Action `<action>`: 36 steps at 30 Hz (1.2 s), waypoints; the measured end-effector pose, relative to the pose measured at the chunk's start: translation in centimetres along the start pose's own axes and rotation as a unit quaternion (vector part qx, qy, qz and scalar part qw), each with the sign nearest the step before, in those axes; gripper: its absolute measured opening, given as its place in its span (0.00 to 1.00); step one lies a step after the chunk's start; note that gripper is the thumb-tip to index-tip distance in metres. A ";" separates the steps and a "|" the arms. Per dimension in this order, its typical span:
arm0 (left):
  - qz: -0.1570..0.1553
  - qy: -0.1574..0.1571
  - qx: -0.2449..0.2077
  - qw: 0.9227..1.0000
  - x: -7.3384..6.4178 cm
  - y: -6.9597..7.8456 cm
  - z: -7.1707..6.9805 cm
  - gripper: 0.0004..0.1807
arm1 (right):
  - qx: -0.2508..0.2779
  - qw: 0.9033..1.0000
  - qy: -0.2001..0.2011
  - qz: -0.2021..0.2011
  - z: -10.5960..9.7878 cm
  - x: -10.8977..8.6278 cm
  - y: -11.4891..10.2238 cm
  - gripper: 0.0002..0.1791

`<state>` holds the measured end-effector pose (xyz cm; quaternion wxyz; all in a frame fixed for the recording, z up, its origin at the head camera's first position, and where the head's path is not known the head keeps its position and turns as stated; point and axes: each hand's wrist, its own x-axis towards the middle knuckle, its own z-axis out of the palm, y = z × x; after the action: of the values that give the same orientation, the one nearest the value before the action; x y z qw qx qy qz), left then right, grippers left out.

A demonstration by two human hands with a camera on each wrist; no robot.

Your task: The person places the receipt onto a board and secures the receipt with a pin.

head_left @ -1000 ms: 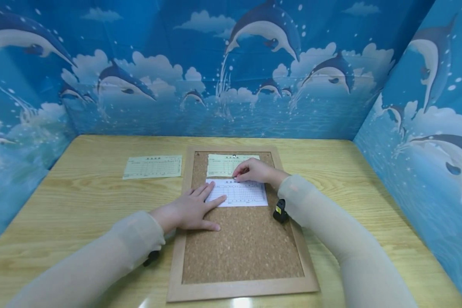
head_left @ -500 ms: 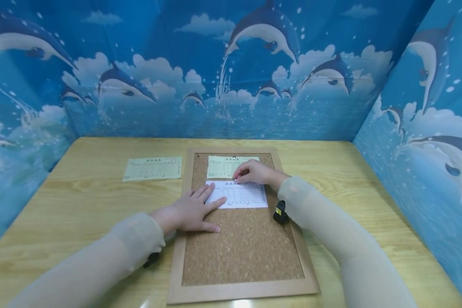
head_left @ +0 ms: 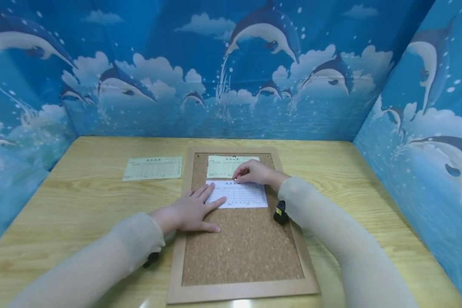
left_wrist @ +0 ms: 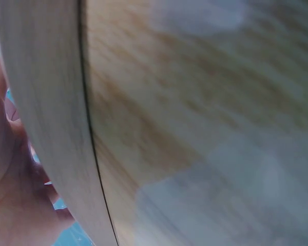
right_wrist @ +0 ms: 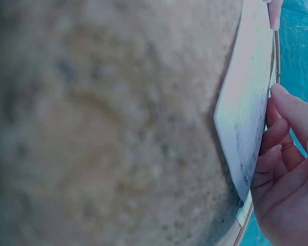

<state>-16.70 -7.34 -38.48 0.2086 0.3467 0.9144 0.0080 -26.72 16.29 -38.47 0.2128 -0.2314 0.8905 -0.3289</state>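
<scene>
A white printed form (head_left: 240, 197) lies on the cork board (head_left: 242, 248), just below a pale green form (head_left: 220, 167). My left hand (head_left: 192, 209) rests with fingers spread on the white form's left edge and the cork. At the form's top edge, my right hand (head_left: 254, 172) pinches a small shiny pushpin (head_left: 235, 179) between thumb and fingers; its point is hidden. Another pushpin (head_left: 234, 157) sits in the top of the green form. In the right wrist view, the right hand (right_wrist: 292, 159) curls beside the white form (right_wrist: 241, 113).
A second pale green form (head_left: 152, 168) lies on the wooden table (head_left: 100, 196), left of the board. The board's wooden frame (head_left: 242, 291) borders the cork. A dolphin-print backdrop (head_left: 169, 111) closes off the back and sides.
Both hands keep their places, the left on the form and the right at the pushpin. Only a slight shift of the whole head view shows.
</scene>
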 end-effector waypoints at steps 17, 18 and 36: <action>0.000 -0.002 0.001 1.000 0.1 -0.1 0.0 0.47 | 0.000 1.000 0.001 0.006 0.0 0.0 -0.2 0.07; -0.001 -0.002 0.002 1.000 0.1 -0.1 0.0 0.47 | 0.000 1.000 0.002 0.008 0.0 -0.1 -0.3 0.07; -0.003 -0.006 -0.007 1.000 0.1 -0.1 0.0 0.47 | -0.011 1.000 0.007 0.015 0.1 -0.1 -0.3 0.07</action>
<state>-16.86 -7.38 -38.53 0.2167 0.3430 0.9140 0.0114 -26.47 16.10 -38.25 0.2089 -0.2185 0.8988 -0.3174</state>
